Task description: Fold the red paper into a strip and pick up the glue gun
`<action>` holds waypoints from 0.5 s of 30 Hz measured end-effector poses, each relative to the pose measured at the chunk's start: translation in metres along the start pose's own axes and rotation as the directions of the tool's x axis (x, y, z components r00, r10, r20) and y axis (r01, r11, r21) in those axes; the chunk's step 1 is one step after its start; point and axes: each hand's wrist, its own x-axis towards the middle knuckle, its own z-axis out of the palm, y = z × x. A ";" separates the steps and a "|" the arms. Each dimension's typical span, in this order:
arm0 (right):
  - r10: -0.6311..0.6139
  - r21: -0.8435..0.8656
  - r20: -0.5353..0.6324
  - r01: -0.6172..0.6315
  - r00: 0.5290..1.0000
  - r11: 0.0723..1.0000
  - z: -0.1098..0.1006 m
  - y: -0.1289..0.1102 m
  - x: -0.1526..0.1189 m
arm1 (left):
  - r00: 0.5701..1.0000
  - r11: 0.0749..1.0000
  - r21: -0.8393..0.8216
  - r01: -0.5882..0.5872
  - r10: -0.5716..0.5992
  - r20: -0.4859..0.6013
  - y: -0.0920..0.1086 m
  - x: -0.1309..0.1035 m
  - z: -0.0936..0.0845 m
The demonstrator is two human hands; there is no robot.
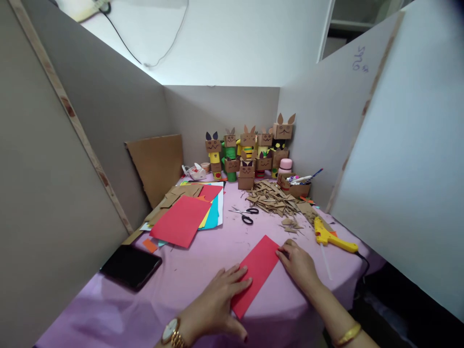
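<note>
Both hands pressed flat, grips released, left hand (pixel 217 299) and right hand (pixel 299 263) on a folded red paper strip (pixel 255 273) near the tabletop's (pixel 203 251) front edge; first fold apparently done, scissors (pixel 246 215) and glue gun (pixel 331 237) untouched beyond.

So we've got one red paper strip (pixel 256 273) here, a long rectangle, plain and bright, looks folded flat with crisp straight edges. It lies flat on the purple-covered surface (pixel 203 251), close to the near edge and a bit right of the middle. It sits at an angle: one short end points toward the near edge, the other toward the far right corner. Part of its near-left side is covered.
</note>
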 end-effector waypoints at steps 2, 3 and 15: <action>0.004 0.001 -0.004 -0.004 1.000 1.000 0.001 -0.001 0.000 | 0.999 1.000 -0.011 -0.008 0.008 -0.050 0.003 0.000 0.001; 0.007 0.000 -0.004 -0.007 1.000 1.000 0.001 -0.001 0.000 | 0.995 1.000 0.003 -0.005 0.005 -0.103 0.005 0.001 0.003; 0.008 -0.052 0.011 -0.008 1.000 0.999 -0.005 -0.007 0.000 | 0.932 0.943 0.330 0.043 0.082 -0.354 0.014 0.033 0.038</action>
